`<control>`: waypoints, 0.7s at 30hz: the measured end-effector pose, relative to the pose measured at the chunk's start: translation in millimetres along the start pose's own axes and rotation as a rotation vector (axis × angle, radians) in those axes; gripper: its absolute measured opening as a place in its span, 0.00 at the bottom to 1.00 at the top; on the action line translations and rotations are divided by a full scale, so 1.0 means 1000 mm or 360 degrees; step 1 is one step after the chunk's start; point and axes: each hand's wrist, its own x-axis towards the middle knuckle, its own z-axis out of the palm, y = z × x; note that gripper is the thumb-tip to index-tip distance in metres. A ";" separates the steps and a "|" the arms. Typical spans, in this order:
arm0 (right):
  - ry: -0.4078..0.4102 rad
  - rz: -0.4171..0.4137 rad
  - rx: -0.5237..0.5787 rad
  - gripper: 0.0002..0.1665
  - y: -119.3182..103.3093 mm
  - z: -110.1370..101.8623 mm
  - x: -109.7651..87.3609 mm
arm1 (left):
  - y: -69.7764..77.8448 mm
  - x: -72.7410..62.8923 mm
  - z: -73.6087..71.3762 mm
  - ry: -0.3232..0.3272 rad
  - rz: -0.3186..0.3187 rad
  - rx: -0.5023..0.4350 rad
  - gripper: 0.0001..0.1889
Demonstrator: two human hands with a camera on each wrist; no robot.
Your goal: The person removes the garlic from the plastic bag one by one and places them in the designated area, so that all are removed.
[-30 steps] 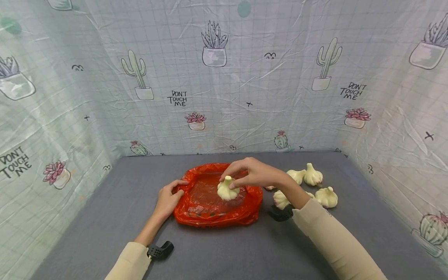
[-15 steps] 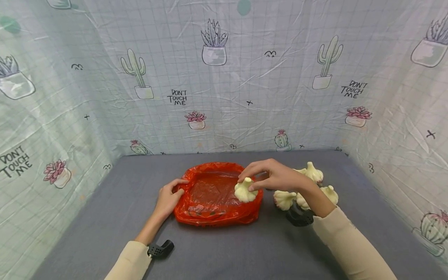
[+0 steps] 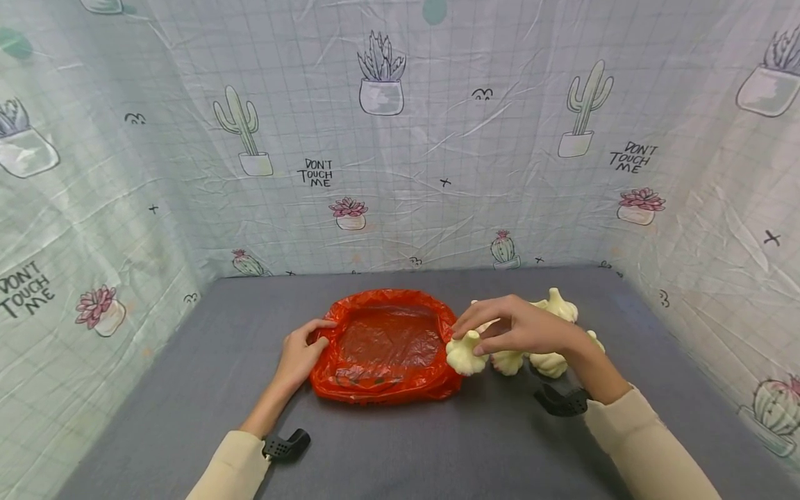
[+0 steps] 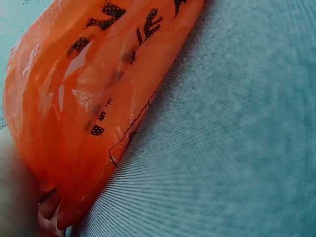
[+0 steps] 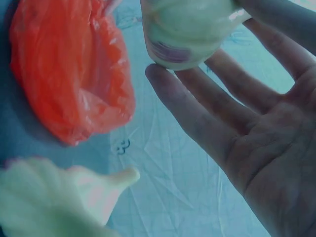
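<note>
A red plastic bag (image 3: pixel 381 397) lies on the table with its mouth spread open upward, its inside showing only bag film. My left hand (image 3: pixel 298 361) holds the bag's left rim between thumb and fingers; in the left wrist view the bag's printed side (image 4: pixel 113 74) covers most of those fingers. My right hand (image 3: pixel 525 326) pinches a pale garlic bulb (image 3: pixel 464 355), stem up, just at the bag's right edge. The right wrist view shows this bulb (image 5: pixel 180 27) between thumb and fingertips, a purple streak low on its side. Another garlic bulb (image 3: pixel 507 362) sits right behind it.
More garlic bulbs (image 3: pixel 560 305) form a loose group right of the bag, partly hidden by the right hand and forearm. One bulb (image 5: pixel 59 197) shows close up in the right wrist view. A patterned curtain (image 3: pixel 412 173) walls the grey table (image 3: pixel 400 451) at the back and sides.
My right hand has carried the garlic bulb rightward and somewhat nearer, from over the bag's mouth to its right edge. The left hand and the bag have stayed in place.
</note>
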 end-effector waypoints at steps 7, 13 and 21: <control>0.0002 -0.0059 -0.0057 0.19 0.009 -0.004 -0.016 | 0.000 0.000 0.000 -0.0003 -0.0002 0.0007 0.18; -0.0040 -0.0025 -0.0058 0.18 0.016 -0.008 -0.032 | 0.001 0.001 0.000 0.0002 -0.0002 0.0007 0.18; -0.0177 -0.0057 0.0075 0.19 0.023 -0.012 -0.048 | 0.000 0.001 0.000 0.0002 -0.0009 -0.0021 0.18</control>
